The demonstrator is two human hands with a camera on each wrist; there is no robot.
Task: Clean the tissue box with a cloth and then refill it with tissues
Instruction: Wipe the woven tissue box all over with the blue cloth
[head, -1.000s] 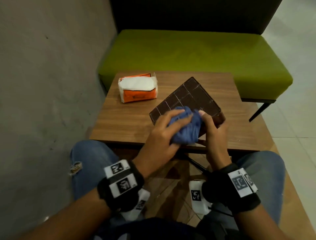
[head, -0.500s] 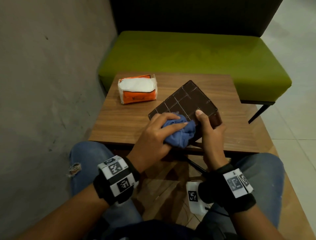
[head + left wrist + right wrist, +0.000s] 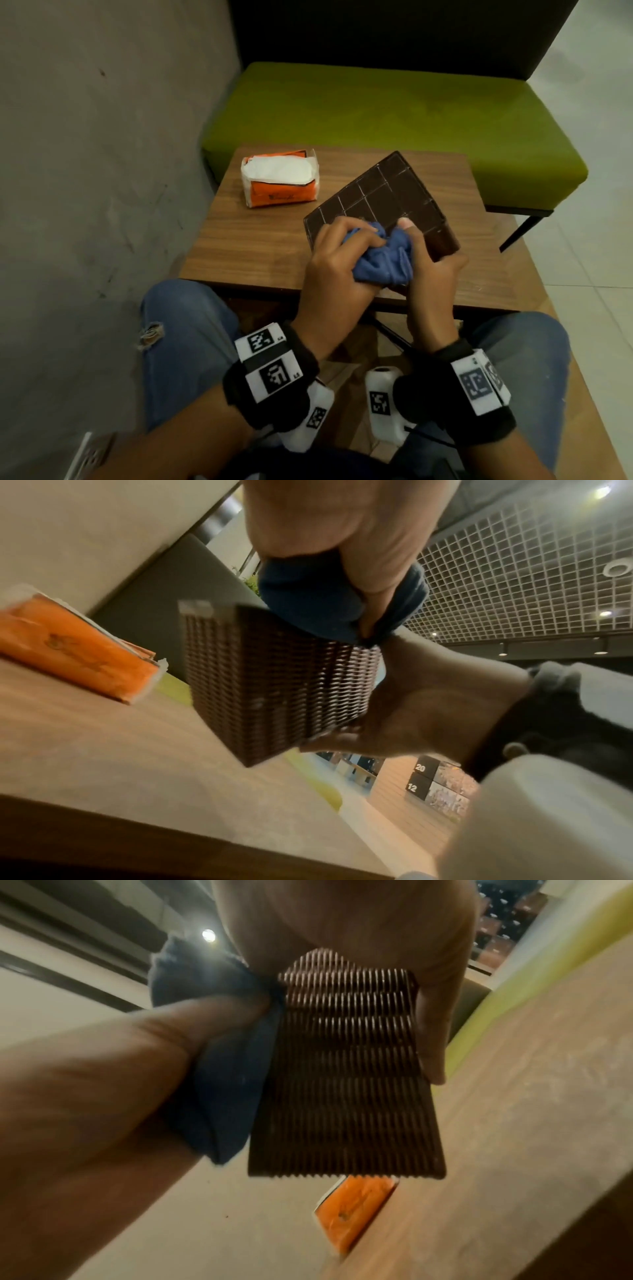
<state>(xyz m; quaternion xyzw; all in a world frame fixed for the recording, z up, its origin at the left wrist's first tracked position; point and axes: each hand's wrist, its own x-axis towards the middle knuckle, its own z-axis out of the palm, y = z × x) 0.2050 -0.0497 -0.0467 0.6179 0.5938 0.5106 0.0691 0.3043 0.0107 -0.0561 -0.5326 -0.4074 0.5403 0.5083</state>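
Over the table point(image 3: 260, 240), our right hand point(image 3: 433, 274) grips the tilted brown tissue box point(image 3: 387, 202), our left hand point(image 3: 337, 263) presses the bunched blue cloth point(image 3: 383, 260) on it, and the orange tissue pack point(image 3: 279, 181) lies behind.

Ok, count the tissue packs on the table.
1: the orange pack lies at the table's far left, apart from the box. None other shows.
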